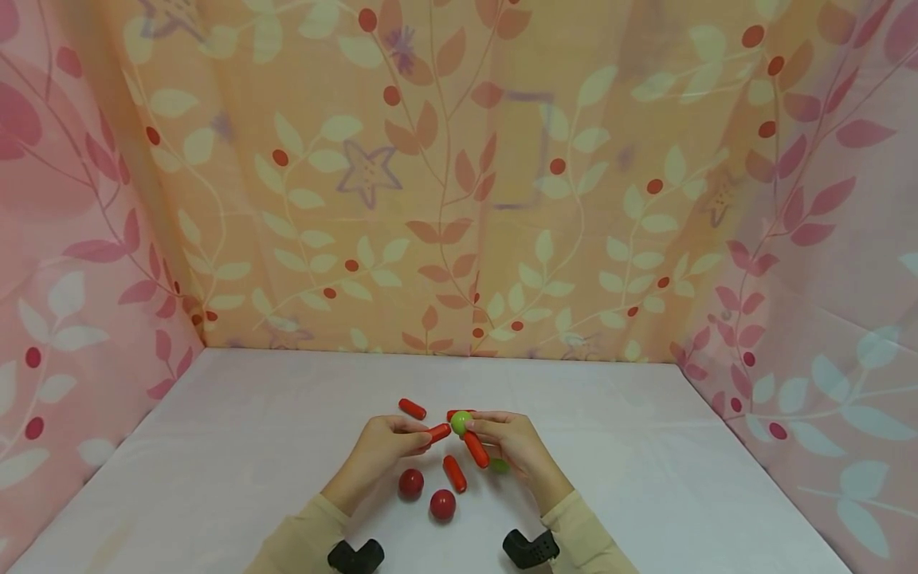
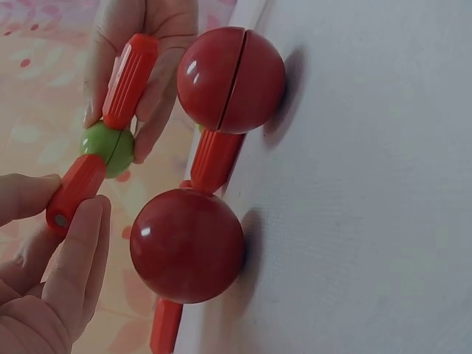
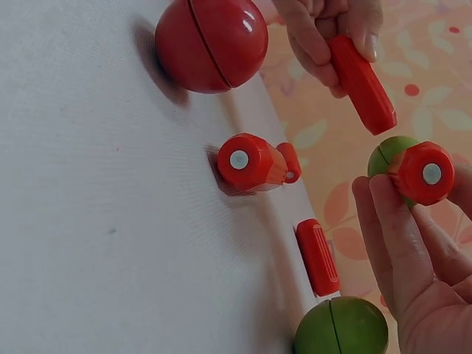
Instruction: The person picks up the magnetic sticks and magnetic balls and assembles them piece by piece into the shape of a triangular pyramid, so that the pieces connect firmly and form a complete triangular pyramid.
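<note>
My left hand (image 1: pixel 383 446) pinches a red ridged rod (image 1: pixel 439 432) between thumb and fingers. A pale round metal spot shows on that rod's end in the left wrist view. My right hand (image 1: pixel 519 448) holds a glossy green ball (image 1: pixel 460 422) in its fingertips, with a second red rod (image 1: pixel 476 450) joined to the ball and pointing toward me. The left rod's tip is close beside the green ball; whether they touch, I cannot tell. Both hands are raised off the white table.
Two red balls (image 1: pixel 442 505) lie nearest me on the white table (image 1: pixel 645 478). A loose red rod (image 1: pixel 455 473) is beside them, another rod (image 1: pixel 412 408) sits farther back, and one is partly hidden behind the held ball. Another green ball (image 3: pixel 341 328) rests by my right hand.
</note>
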`<state>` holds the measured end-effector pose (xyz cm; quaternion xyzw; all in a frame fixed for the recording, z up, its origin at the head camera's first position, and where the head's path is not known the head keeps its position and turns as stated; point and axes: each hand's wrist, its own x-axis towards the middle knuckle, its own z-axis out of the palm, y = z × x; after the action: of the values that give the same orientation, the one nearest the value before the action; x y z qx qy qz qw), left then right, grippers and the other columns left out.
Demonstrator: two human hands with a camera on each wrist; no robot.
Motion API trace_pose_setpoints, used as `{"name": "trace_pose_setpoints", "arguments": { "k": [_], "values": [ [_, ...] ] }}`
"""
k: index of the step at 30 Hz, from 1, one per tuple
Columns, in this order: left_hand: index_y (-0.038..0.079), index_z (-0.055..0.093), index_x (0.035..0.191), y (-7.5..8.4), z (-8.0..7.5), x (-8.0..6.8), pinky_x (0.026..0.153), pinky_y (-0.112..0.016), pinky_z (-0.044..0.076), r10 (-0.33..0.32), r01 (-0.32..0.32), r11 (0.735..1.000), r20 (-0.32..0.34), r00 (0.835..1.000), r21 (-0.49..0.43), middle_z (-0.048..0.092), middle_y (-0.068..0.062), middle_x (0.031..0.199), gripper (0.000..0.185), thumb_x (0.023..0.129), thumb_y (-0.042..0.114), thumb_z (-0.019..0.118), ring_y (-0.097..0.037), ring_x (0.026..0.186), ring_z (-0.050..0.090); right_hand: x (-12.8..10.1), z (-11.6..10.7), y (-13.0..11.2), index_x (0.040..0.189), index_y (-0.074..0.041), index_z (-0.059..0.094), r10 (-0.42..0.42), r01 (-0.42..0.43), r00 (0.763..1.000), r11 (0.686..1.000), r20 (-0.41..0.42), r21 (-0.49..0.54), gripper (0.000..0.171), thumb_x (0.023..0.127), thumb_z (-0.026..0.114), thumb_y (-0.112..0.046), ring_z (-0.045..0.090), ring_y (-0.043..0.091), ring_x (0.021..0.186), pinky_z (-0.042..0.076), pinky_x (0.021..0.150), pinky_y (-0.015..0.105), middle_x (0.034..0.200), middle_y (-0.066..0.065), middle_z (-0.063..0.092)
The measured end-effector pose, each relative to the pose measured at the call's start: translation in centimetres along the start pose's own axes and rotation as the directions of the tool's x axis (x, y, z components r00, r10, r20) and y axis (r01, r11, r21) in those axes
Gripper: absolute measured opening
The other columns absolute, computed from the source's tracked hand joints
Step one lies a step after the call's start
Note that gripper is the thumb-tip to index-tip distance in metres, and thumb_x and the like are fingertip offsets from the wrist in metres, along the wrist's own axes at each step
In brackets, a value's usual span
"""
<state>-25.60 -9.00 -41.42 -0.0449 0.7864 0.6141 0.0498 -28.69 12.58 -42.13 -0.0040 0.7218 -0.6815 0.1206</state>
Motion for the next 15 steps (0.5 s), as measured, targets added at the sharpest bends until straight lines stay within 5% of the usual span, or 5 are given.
{"name": "trace_pose_setpoints", "arguments": {
  "k": [15],
  "values": [
    [0.002,0.074,0.101,-0.13,0.45,-0.09,0.083,-0.034,0.06,0.011,-0.012,1.0,0.017,1.0,0.024,0.073,-0.007,0.092,0.022,0.088,0.019,0.076,-0.015,0.079,0.066,0.11,0.03,0.07,0.123,0.004,0.067,0.008,-0.008,1.0,1.0,-0.008,-0.001,0.046,0.089,0.075,-0.026,0.075,0.02,0.092,0.06,0.083,0.034,0.11,0.015,0.074]
  ]
}}
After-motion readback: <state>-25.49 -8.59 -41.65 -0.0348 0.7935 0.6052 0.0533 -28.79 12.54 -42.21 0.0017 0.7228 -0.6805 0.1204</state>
